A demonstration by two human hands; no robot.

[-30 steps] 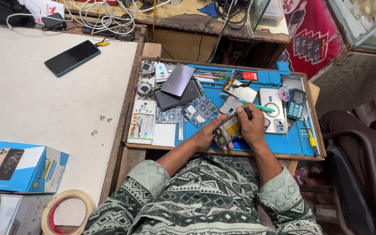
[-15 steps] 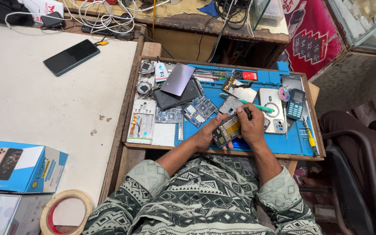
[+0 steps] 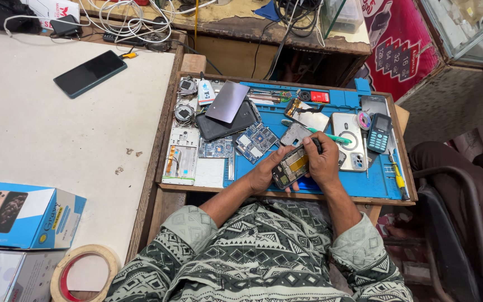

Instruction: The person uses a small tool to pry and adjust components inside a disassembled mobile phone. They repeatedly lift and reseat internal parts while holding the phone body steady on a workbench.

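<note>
An opened phone body [image 3: 289,166] with yellow and dark insides lies between both hands over the blue work mat [image 3: 375,184]. My left hand [image 3: 265,170] grips its left edge. My right hand [image 3: 323,162] is closed on its upper right part and also holds a green-handled tool [image 3: 331,136] whose shaft points toward the phone. A grey metal plate [image 3: 296,134] lies just above the hands.
On the wooden tray [image 3: 286,195] lie circuit boards [image 3: 255,142], a white phone frame [image 3: 181,155], a dark tablet-like panel [image 3: 227,114], a small keypad phone [image 3: 379,132] and a white phone back [image 3: 349,142]. A black smartphone [image 3: 89,73], a blue box [image 3: 23,214] and a tape roll [image 3: 83,273] rest on the white table.
</note>
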